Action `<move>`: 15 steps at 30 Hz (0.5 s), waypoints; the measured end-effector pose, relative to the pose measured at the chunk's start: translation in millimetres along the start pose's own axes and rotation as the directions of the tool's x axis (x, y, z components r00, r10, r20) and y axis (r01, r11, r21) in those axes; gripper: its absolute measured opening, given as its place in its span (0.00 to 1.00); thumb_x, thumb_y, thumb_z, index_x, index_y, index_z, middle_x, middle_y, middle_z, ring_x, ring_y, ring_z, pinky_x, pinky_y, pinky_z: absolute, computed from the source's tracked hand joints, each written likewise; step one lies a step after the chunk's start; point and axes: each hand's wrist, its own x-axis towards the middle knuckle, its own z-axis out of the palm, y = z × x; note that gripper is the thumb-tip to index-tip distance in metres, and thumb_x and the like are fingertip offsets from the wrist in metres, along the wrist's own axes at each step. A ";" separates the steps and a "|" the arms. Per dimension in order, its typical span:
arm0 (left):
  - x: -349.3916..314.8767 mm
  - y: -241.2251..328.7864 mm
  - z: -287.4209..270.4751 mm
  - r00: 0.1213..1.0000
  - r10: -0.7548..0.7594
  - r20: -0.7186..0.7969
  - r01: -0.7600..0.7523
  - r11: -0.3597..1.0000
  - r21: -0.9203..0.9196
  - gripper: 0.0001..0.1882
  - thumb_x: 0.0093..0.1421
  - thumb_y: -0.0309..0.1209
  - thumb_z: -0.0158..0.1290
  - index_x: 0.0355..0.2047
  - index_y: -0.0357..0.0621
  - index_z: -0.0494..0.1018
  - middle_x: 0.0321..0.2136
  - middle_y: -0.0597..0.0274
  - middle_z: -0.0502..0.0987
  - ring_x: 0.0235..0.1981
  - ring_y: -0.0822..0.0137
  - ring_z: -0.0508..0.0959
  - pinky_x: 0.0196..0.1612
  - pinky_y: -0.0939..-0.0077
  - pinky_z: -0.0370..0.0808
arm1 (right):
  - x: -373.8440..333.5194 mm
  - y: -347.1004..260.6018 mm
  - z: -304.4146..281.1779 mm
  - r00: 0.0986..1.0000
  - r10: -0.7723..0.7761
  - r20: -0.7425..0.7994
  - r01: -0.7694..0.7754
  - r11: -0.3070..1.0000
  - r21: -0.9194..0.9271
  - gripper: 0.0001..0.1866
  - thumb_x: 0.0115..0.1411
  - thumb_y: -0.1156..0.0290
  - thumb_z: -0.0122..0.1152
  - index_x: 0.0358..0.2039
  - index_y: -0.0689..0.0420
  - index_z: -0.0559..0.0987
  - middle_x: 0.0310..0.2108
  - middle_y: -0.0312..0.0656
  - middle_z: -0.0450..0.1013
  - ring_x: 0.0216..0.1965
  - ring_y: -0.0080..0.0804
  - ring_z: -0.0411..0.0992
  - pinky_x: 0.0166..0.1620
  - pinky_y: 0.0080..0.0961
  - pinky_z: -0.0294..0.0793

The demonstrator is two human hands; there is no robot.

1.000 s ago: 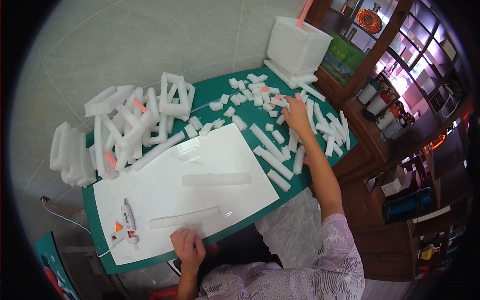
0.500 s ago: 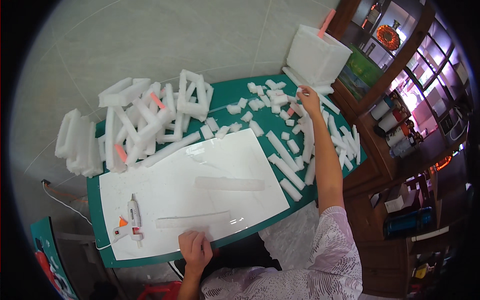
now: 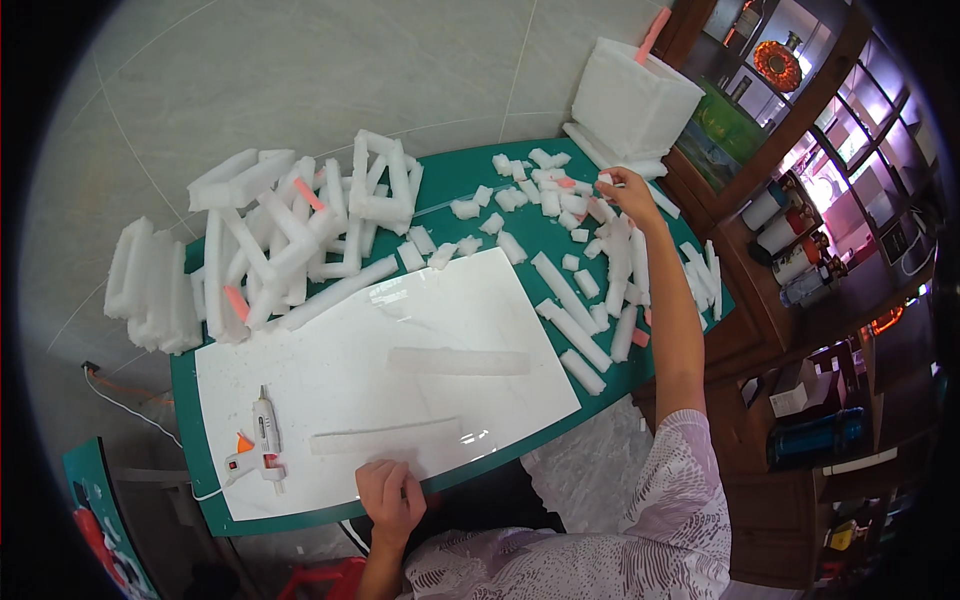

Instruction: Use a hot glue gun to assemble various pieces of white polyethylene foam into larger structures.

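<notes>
Green tabletop (image 3: pixel 452 172) bears joined white frames (image 3: pixel 385 208), strips (image 3: pixel 458 361) yet unjoined; left hand (image 3: pixel 391 497) curls closed, right hand (image 3: pixel 628 192) pinches a white chunk (image 3: pixel 604 179).

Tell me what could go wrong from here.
The right hand is out among loose white pieces; its forearm might knock some off the green table. The white frames are piled askew and could topple. The glue gun lies near the table's edge; snagging its cord might drag it off.
</notes>
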 end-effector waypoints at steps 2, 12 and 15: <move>-0.5 -0.7 0.4 1.000 0.000 -0.004 0.000 1.000 0.005 0.15 0.49 0.12 0.53 0.38 0.35 0.72 0.31 0.50 0.75 0.33 0.51 0.75 0.37 0.59 0.72 | -2.8 -6.3 -4.4 1.000 -0.002 -0.012 0.002 1.000 0.016 0.20 0.56 0.68 0.70 0.48 0.60 0.79 0.40 0.41 0.72 0.37 0.28 0.75 0.36 0.25 0.79; 3.7 0.8 -1.7 0.999 -0.016 -0.039 0.017 1.000 0.023 0.15 0.48 0.13 0.54 0.37 0.38 0.71 0.29 0.56 0.74 0.31 0.56 0.75 0.38 0.61 0.67 | -16.6 -11.3 -44.7 0.991 -0.010 -0.136 0.022 0.996 0.084 0.14 0.58 0.72 0.67 0.45 0.56 0.80 0.40 0.42 0.72 0.35 0.25 0.75 0.37 0.23 0.82; 5.2 1.6 1.8 1.000 -0.005 -0.028 0.005 1.000 0.002 0.16 0.48 0.14 0.54 0.38 0.38 0.71 0.29 0.56 0.74 0.31 0.56 0.75 0.38 0.61 0.67 | -36.8 -5.0 -89.4 0.979 0.009 -0.202 0.012 0.994 0.106 0.14 0.62 0.66 0.64 0.47 0.54 0.78 0.35 0.33 0.73 0.38 0.20 0.73 0.39 0.21 0.75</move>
